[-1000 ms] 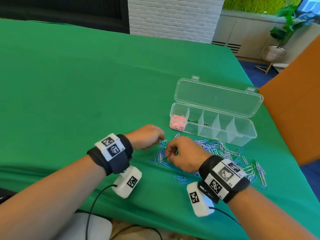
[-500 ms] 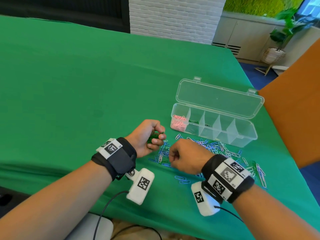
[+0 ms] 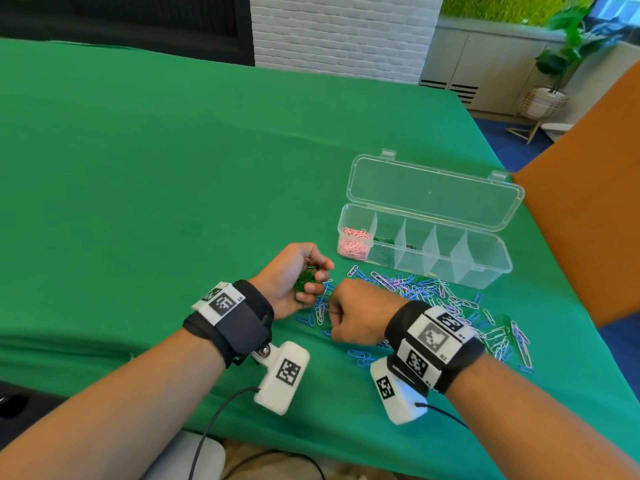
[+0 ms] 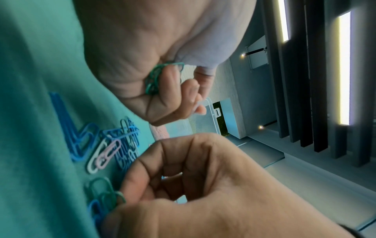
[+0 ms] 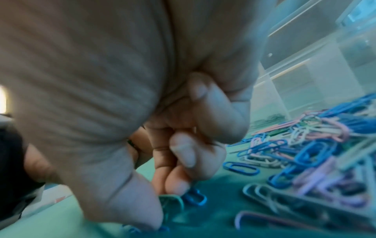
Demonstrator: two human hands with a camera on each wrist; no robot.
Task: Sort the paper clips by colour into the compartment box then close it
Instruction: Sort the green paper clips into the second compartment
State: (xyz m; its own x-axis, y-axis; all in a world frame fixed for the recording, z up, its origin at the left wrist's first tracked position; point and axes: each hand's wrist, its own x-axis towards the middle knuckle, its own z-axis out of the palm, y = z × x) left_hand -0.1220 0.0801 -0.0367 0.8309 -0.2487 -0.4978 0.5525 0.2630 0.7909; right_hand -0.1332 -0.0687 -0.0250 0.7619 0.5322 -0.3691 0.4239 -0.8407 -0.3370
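Clutching gathered green wire paper clips (image 3: 306,279), the left hand (image 3: 294,278) waits while the right hand's (image 3: 356,315) curled fingers (image 5: 183,154) pick at the desk's (image 3: 173,168) mixed clip pile (image 3: 433,292); the clear plastic compartment box (image 3: 485,268) stands open, barely filled.

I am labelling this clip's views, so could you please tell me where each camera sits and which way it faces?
Head: worn on the head, looking forward and down at the table, box and loose clips; both forearms and hands show.
Left wrist: on the left wrist, looking along the left hand, which grips green clips; the right hand shows below.
Right wrist: on the right wrist, looking along the right hand's curled fingers at the clips.
Shared: all three show the clips and box.
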